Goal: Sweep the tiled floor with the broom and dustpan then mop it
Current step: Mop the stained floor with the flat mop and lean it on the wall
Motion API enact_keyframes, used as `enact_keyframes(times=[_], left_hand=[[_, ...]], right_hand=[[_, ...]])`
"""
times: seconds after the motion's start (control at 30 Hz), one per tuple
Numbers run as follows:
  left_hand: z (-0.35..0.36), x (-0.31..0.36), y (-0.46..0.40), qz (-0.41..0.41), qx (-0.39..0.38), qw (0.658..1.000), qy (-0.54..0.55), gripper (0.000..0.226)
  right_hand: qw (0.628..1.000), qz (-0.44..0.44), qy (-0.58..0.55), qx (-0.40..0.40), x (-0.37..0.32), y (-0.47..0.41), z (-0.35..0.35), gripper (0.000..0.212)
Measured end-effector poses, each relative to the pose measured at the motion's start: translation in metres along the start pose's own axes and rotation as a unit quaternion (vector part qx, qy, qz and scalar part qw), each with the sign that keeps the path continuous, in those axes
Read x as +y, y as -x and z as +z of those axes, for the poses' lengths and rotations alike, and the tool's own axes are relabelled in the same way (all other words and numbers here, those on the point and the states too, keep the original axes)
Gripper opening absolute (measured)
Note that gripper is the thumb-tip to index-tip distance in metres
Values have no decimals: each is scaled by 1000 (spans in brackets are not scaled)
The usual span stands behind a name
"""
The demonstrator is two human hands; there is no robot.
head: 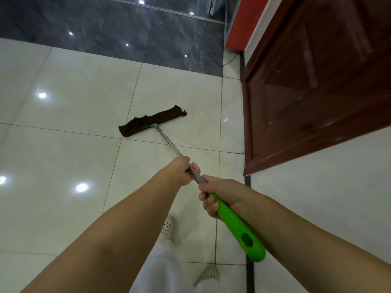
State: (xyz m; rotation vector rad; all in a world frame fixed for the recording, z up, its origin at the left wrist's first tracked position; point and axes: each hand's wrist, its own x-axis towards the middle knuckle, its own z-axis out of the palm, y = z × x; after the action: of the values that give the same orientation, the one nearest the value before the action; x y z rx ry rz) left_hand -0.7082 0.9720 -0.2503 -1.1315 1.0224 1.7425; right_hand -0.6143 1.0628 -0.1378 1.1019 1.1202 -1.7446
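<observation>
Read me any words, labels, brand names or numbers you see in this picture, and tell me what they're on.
None: no readable text anywhere in the head view.
Mop, its green grip and metal pole: no print visible.
Brown door, red panel and tiled floor: no sign, label or number.

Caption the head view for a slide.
Both hands, left hand ahead of right hand, grip the green-handled mop, its brown cloth flat on the pale tiles.

Brown wooden door (317, 81) stands open on my right. Red panel (243, 22) behind it. My white perforated shoe (168, 228) and white trouser leg (160, 267) below.
</observation>
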Motion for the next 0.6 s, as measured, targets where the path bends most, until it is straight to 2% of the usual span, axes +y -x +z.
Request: enact_keyframes(times=[0.17, 0.3, 0.43, 0.6], left_hand=[[23, -77, 18, 6, -30, 999, -31, 33], [48, -154, 31, -5, -45, 997, -68, 31], [70, -230, 46, -38, -67, 993, -85, 18], [85, -306, 74, -75, -102, 987, -94, 30]], right_hand=[[1000, 15, 3, 4, 44, 41, -59, 32], [1000, 16, 12, 24, 88, 76, -114, 38], [999, 6, 4, 41, 136, 114, -165, 43], [998, 4, -5, 59, 187, 162, -208, 47]])
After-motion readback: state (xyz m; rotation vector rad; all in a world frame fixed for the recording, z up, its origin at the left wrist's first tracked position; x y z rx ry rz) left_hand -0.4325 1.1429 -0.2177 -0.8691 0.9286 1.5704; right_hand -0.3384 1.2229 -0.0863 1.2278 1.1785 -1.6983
